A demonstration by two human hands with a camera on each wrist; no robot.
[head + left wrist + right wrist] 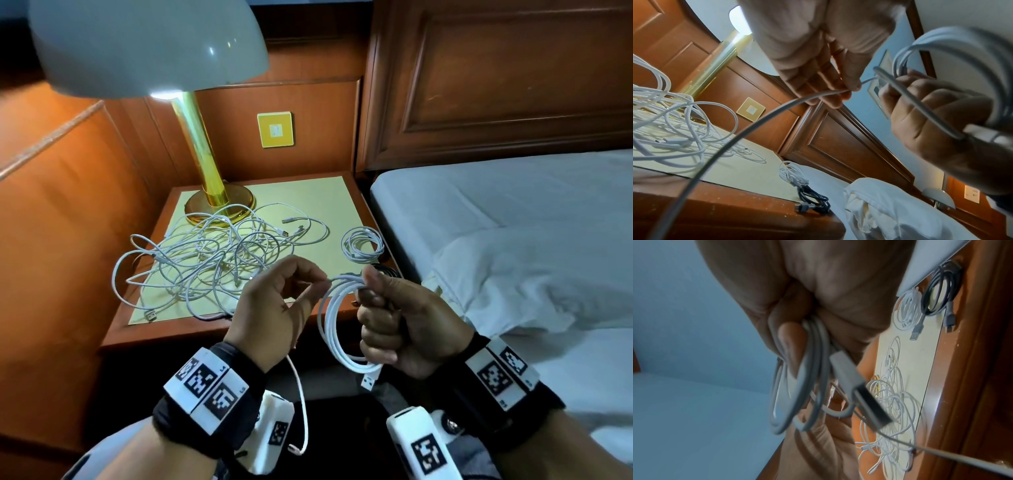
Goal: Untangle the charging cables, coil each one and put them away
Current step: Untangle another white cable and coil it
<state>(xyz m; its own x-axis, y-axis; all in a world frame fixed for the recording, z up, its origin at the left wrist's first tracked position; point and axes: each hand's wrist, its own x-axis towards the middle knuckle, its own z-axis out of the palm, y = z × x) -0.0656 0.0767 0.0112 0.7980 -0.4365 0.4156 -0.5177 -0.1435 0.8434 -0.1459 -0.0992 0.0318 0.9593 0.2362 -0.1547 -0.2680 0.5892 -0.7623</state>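
My right hand (383, 318) grips a partly wound coil of white cable (334, 329), its USB plug (370, 381) hanging below the fist. My left hand (284, 301) pinches the loose strand of the same white cable (777, 110) just left of the coil; the free tail (301, 404) trails down past my left wrist. A tangle of white cables (212, 263) lies on the nightstand (239, 329) beyond my hands. A finished white coil (363, 244) sits at the nightstand's right side, with a dark coiled cable (813, 199) beside it at the near right corner.
A brass lamp (209, 178) with a white shade stands at the back left of the nightstand. A bed (513, 240) with white sheets and a pillow lies to the right, under a wooden headboard. A yellow wall switch (275, 129) is behind the nightstand.
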